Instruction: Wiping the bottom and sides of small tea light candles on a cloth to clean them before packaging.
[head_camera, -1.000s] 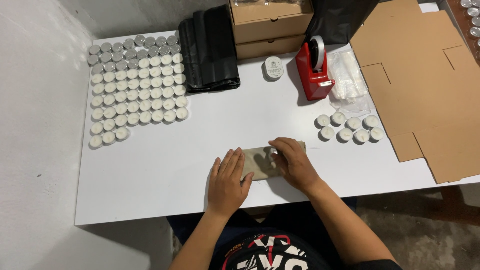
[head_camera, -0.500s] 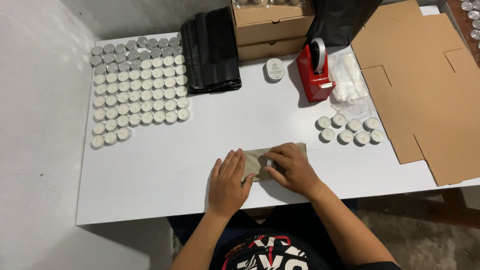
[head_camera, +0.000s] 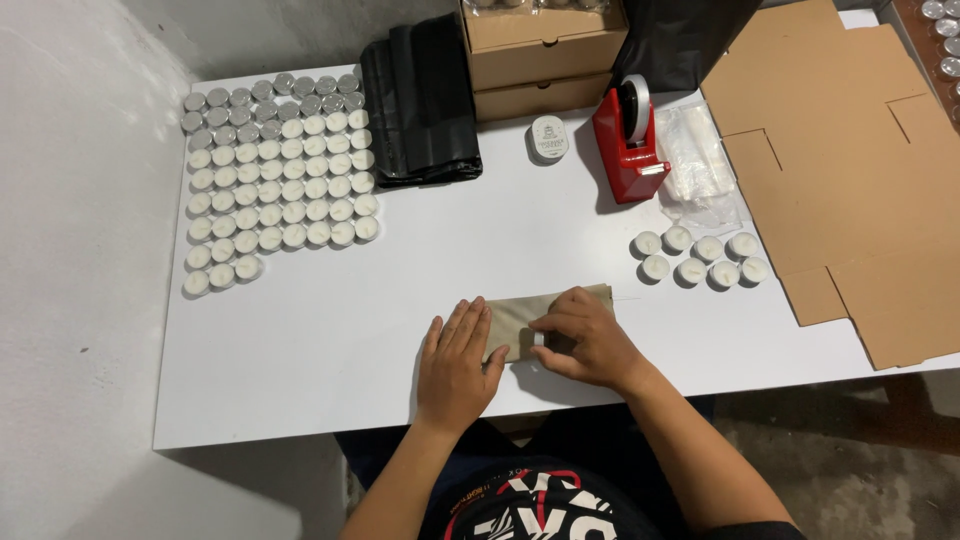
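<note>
while both hands press on it, the small tan paper pouch (head_camera: 520, 318) lies flat near the front edge of the white worktop (head_camera: 330, 340); compared with a second ago it has shifted slightly and the right hand (head_camera: 585, 338) has closed further over its right half, fingers curled and pinching a small white tealight (head_camera: 540, 340) at the pouch's edge, which suggests the pouch is being filled or folded shut. the left hand (head_camera: 458, 362) lies open and flat, fingertips holding down the left end. to the right sit eight loose tealights (head_camera: 700, 258), beyond them a red tape dispenser (head_camera: 628, 140), flat cardboard (head_camera: 850, 170), and far left a grid of tealights (head_camera: 275, 170)
</note>
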